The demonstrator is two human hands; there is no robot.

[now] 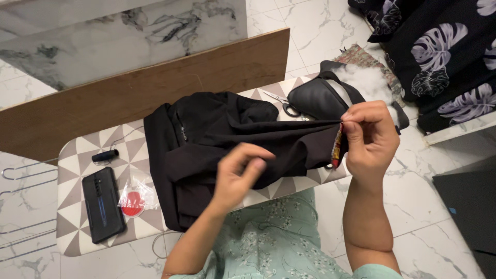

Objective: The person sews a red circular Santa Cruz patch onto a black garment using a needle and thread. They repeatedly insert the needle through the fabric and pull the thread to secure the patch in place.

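A black garment (206, 139) lies bunched on a small board (72, 155) with a grey and white triangle pattern. My right hand (369, 137) pinches the garment's stretched edge at the right, where a red and yellow patterned strip (338, 147) shows. My left hand (240, 175) hovers over the stretched black cloth with thumb and fingertips pinched together; whether it holds a thread or needle is too small to tell.
On the board's left lie a black phone (103, 204), a black thread spool (105, 155) and a clear packet with a red disc (135, 200). Scissors (281, 102) and a black pouch (318, 98) with white stuffing (368, 82) sit at the far right. A wooden plank (155, 85) stands behind.
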